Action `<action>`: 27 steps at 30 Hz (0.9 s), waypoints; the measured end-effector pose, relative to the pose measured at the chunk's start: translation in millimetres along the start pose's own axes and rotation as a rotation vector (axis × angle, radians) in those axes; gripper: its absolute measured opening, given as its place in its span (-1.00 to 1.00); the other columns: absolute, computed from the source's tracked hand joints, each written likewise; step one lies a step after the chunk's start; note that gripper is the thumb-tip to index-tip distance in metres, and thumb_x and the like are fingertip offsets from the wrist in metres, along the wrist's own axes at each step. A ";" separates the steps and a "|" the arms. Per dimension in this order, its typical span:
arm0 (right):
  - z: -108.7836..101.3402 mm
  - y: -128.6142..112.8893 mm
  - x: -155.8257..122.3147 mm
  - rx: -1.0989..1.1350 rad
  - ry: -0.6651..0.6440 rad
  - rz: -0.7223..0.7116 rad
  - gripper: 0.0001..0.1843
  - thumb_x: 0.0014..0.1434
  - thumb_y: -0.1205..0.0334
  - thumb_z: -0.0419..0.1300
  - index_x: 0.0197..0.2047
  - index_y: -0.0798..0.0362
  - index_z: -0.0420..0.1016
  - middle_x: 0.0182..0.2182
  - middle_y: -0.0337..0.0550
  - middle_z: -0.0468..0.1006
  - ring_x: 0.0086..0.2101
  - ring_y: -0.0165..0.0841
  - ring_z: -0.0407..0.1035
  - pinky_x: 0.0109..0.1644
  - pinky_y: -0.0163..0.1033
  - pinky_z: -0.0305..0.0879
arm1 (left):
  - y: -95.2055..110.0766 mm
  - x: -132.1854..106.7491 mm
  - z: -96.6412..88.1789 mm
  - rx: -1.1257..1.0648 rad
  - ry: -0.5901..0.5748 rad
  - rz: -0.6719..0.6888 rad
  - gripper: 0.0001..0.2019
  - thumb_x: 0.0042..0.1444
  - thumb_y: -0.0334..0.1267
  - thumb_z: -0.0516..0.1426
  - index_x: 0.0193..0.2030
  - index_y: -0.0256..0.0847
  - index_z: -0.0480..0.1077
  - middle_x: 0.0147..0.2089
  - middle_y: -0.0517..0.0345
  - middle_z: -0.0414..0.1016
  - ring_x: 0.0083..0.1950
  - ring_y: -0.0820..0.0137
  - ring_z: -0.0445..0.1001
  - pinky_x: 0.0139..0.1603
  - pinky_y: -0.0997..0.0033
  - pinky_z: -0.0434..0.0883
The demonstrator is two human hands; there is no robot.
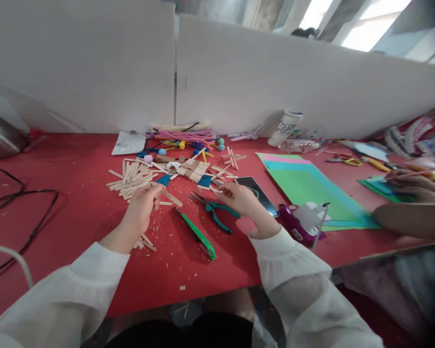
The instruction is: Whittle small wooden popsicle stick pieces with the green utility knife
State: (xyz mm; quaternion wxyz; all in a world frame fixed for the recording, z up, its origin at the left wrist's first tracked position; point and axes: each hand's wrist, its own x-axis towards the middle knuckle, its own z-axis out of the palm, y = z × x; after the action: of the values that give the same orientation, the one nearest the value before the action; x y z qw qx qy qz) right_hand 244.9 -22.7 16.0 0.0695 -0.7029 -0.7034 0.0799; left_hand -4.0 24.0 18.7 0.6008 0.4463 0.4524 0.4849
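My left hand [142, 207] pinches a wooden craft stick [173, 198] that points right, low over the table. Beside it spreads a pile of craft sticks [133, 176]. My right hand [239, 197] has its fingers drawn together above the handles of teal-handled pliers [217, 211]; anything between its fingertips is too small to make out. Between my hands lies a green utility knife [197, 234], angled on the table. Just beyond, craft sticks are joined into a flat panel [193, 169] with dark blue pieces [204, 181] at its near edge.
A phone [257, 193] and a purple object with white on top [300, 222] lie right of my hand, beside coloured sheets [308, 183]. Pipe cleaners [183, 136] and a white tumbler [284, 128] stand near the partition. Another person's hand [416, 188] works at right. Black cables [39, 191] lie left.
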 end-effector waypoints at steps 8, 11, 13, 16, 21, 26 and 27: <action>-8.1 28.3 -9.4 0.048 -0.004 0.218 -0.64 0.23 0.14 0.11 0.05 0.09 0.32 -0.01 -0.07 0.39 -0.11 -0.28 0.37 -0.08 -0.04 0.37 | 9.2 -1.9 11.5 -0.073 -0.082 0.019 -0.76 -0.29 -0.20 0.26 -0.54 -0.27 0.32 -0.61 0.27 0.37 -0.60 0.58 0.34 -0.54 0.59 0.32; -12.4 30.0 -11.3 0.211 -0.025 0.210 -0.68 0.23 0.14 0.11 0.03 0.06 0.34 0.00 -0.08 0.39 -0.10 -0.28 0.36 -0.07 -0.07 0.36 | 2.6 -3.0 9.6 -0.082 -0.084 0.013 -0.74 -0.29 -0.19 0.28 -0.51 -0.26 0.31 -0.55 0.21 0.44 -0.51 0.50 0.46 -0.45 0.53 0.40; -18.1 33.0 -16.0 0.357 -0.043 0.194 -0.70 0.22 0.15 0.12 -0.01 0.07 0.36 -0.13 -0.10 0.46 -0.22 -0.32 0.40 -0.18 -0.14 0.39 | 0.1 -2.8 7.0 -0.077 -0.079 0.017 -0.73 -0.27 -0.18 0.28 -0.48 -0.26 0.31 -0.52 0.16 0.47 -0.48 0.45 0.50 -0.42 0.50 0.42; -24.5 31.5 -33.1 0.608 -0.053 0.180 -0.61 0.17 0.14 0.10 0.02 0.18 0.32 -0.53 -0.25 0.40 -0.58 -0.43 0.28 -0.53 -0.27 0.31 | 0.2 -1.4 3.5 -0.059 -0.052 0.056 -0.71 -0.25 -0.14 0.27 -0.45 -0.26 0.31 -0.51 0.15 0.49 -0.46 0.41 0.52 -0.42 0.48 0.43; -9.9 -22.4 -83.7 1.223 0.085 0.097 -0.39 0.06 -0.13 0.12 0.09 0.05 0.25 -0.47 -0.28 0.32 -0.63 -0.55 0.17 -0.62 -0.40 0.19 | 2.4 -3.6 3.8 -0.016 -0.001 0.153 -0.67 -0.27 -0.12 0.29 -0.42 -0.26 0.32 -0.54 0.21 0.49 -0.45 0.37 0.54 -0.41 0.44 0.45; 17.9 -98.2 -127.2 1.883 -0.082 0.116 -0.49 -0.01 -0.14 0.24 -0.02 -0.10 0.40 -0.49 -0.27 0.30 -0.67 -0.60 0.06 -0.69 -0.46 0.04 | 2.5 -15.5 6.4 0.034 0.027 0.212 -0.73 -0.16 -0.13 0.26 -0.42 -0.23 0.32 -0.51 0.19 0.52 -0.35 0.34 0.57 -0.26 0.38 0.48; 21.0 -106.7 -131.2 1.907 -0.086 0.185 -0.50 -0.03 -0.13 0.27 -0.04 -0.11 0.41 -0.47 -0.25 0.33 -0.64 -0.57 0.11 -0.64 -0.44 0.10 | 2.8 -17.9 6.6 0.042 0.035 0.221 -0.74 -0.14 -0.13 0.25 -0.42 -0.22 0.31 -0.50 0.19 0.52 -0.35 0.34 0.57 -0.26 0.37 0.49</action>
State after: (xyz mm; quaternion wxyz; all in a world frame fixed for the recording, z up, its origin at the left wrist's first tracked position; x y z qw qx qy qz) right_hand 136.5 -154.1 19.8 0.5800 -0.3998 -0.2860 0.6495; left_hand -0.2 6.1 24.7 0.5261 0.4977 0.4208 0.5463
